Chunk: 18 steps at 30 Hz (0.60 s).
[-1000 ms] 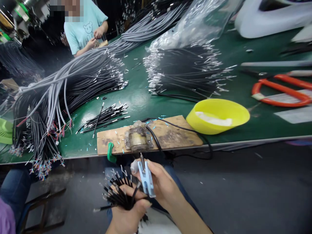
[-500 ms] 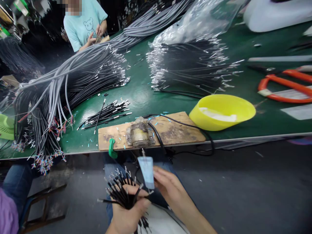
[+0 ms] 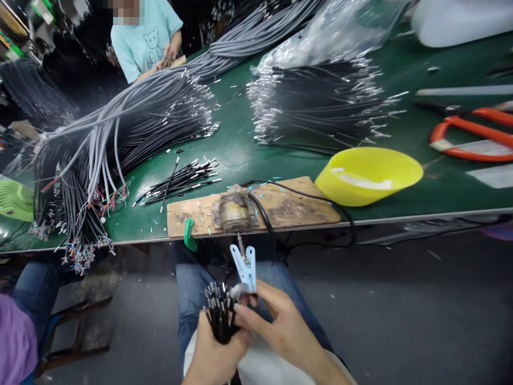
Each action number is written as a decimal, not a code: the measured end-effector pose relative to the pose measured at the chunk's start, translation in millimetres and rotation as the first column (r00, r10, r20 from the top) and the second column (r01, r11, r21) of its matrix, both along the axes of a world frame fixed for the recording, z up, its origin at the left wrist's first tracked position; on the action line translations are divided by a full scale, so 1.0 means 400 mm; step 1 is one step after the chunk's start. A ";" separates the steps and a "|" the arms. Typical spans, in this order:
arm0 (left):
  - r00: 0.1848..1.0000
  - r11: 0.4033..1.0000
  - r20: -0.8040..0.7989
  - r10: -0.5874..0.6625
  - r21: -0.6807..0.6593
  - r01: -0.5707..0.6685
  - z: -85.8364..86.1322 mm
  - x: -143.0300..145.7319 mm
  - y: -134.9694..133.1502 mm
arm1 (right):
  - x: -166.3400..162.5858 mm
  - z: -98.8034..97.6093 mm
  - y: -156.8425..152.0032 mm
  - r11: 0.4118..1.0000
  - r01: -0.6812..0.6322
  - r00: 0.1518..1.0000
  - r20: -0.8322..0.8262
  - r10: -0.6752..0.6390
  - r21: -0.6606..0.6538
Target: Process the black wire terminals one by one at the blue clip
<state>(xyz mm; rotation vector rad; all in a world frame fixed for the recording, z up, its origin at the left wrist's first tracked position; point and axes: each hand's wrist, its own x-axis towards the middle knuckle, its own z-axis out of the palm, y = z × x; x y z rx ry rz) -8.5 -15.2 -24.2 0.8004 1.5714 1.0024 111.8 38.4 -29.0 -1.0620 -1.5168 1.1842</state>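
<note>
My left hand (image 3: 219,347) is closed around a bundle of short black cables (image 3: 219,315), their silvery tips pointing up. Beside it, my right hand (image 3: 276,321) has its thumb at the bundle's edge and its fingers bent near the lower end of a light blue clothespin (image 3: 249,270). Whatever lies between those fingertips is hidden; a whitish blurred bit shows there. The clothespin hangs on the thin metal shaft (image 3: 240,241) of a small, grimy motor (image 3: 235,211), which is fixed to a wooden board (image 3: 296,206) at the table edge.
A green clamp (image 3: 189,235) grips the board. Loose black cables (image 3: 180,182) lie behind it, with a yellow cup (image 3: 332,184) to the right. Orange-handled scissors (image 3: 444,133), cable piles (image 3: 320,107) and grey cables (image 3: 120,101) cover more table. Across it, a person (image 3: 146,40) works.
The clothespin has turned from its flat side to its edge, showing both legs. My right hand has come in against the bundle, whose spread tips now stand closer together. The view has shifted slightly.
</note>
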 end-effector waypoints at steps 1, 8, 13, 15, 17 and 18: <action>1.000 1.000 0.006 0.000 -0.004 0.000 -0.001 0.000 -0.001 | 0.000 -0.001 0.000 1.000 -0.005 1.000 0.005 0.005 0.020; 0.988 0.982 0.101 0.114 -0.160 -0.097 -0.027 0.003 -0.025 | 0.001 0.002 -0.002 0.994 -0.081 0.997 -0.002 0.081 0.079; 0.970 0.965 0.168 0.175 -0.227 -0.135 -0.049 0.026 -0.028 | -0.014 -0.015 -0.003 0.998 -0.038 0.998 -0.050 0.040 0.043; 0.954 0.959 0.212 0.214 -0.232 -0.163 -0.055 0.034 -0.027 | -0.019 -0.021 -0.005 0.999 -0.038 0.997 -0.070 0.039 0.015; 0.933 0.953 0.255 0.255 -0.230 -0.197 -0.057 0.039 -0.025 | -0.019 -0.023 -0.007 0.999 -0.046 0.995 -0.086 0.046 0.003; 0.923 0.949 0.266 0.278 -0.227 -0.220 -0.056 0.041 -0.023 | -0.018 -0.023 -0.007 0.999 -0.036 0.996 -0.087 0.037 0.006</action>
